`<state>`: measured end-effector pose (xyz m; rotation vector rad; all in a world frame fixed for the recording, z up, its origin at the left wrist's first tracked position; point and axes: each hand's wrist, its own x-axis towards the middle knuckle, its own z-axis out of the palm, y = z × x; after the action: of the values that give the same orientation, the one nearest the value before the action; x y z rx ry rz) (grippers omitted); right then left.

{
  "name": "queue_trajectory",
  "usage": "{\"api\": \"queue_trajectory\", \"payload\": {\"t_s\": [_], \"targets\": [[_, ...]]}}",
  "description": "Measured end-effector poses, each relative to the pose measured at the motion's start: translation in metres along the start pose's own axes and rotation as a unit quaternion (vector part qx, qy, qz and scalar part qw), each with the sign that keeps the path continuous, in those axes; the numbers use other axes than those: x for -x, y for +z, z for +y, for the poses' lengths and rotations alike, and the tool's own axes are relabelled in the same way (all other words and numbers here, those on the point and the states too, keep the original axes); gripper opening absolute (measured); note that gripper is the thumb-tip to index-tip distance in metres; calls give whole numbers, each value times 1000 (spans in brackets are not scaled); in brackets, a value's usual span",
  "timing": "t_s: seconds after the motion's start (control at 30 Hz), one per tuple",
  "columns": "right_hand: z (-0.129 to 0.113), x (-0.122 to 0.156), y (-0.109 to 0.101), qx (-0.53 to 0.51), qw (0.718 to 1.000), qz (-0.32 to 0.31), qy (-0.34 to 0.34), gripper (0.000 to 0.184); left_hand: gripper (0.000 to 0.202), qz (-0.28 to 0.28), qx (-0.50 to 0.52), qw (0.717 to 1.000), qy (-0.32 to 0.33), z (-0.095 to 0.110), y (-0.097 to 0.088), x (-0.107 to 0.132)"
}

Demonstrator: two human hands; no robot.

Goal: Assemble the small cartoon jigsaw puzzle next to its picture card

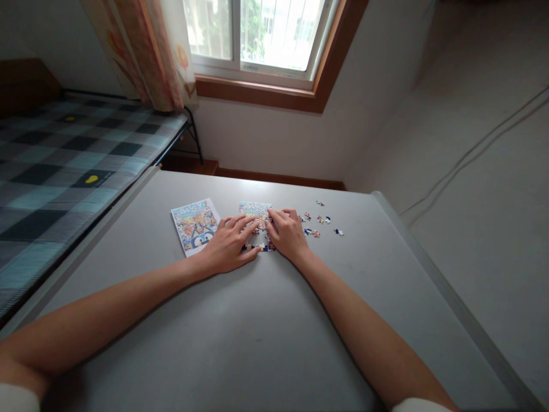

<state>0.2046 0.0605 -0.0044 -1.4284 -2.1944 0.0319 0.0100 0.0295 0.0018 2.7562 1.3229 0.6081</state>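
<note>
A partly assembled jigsaw puzzle (255, 208) lies on the grey table, its top rows joined and a gap showing grey tabletop in its lower middle. My left hand (231, 243) rests over the puzzle's left side, fingers spread and lying flat, the thumb at the bottom edge. On the right side lies my right hand (288, 233), its fingertips touching the puzzle's right edge. Its fingers are bent, and whether a piece sits under them is hidden. Partly behind my left hand is a picture sheet (195, 220) with a colourful printed scene.
Several loose puzzle pieces (321, 219) are scattered right of my right hand. The grey table (240, 343) ends at a raised edge on the right. Beyond it are a checked bed (107, 149) at left, a curtain (146, 51) and a window (278, 34).
</note>
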Motion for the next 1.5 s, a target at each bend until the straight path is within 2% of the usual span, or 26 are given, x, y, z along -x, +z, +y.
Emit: {"api": "queue_trajectory", "payload": {"t_s": [0.27, 0.57, 0.73, 0.9, 1.1, 1.37, 1.5], "targets": [[-1, -1, 0, 1, 1000, -25, 1, 46, 59, -6, 2, 1000, -3, 1, -1, 0], [2, 0, 2, -15, 1000, -7, -15, 44, 53, 4, -10, 1000, -1, 2, 0, 1], [3, 0, 1, -26, 999, 9, -20, 42, 51, 13, -29, 999, 33, 4, -6, 0], [1, 0, 0, -17, 999, -1, -31, 44, 51, 4, -27, 999, -19, -11, -9, -9], [-1, 1, 3, 7, 999, -26, -40, 49, 56, -30, -30, 998, -41, -38, 2, -16], [0, 0, 5, 24, 997, -61, -50, 56, 62, -57, -28, 997, -51, -39, 6, -15], [0, 0, 4, 7, 998, -50, -43, 54, 61, -59, -25, 996, -55, -40, 6, -15]]}}
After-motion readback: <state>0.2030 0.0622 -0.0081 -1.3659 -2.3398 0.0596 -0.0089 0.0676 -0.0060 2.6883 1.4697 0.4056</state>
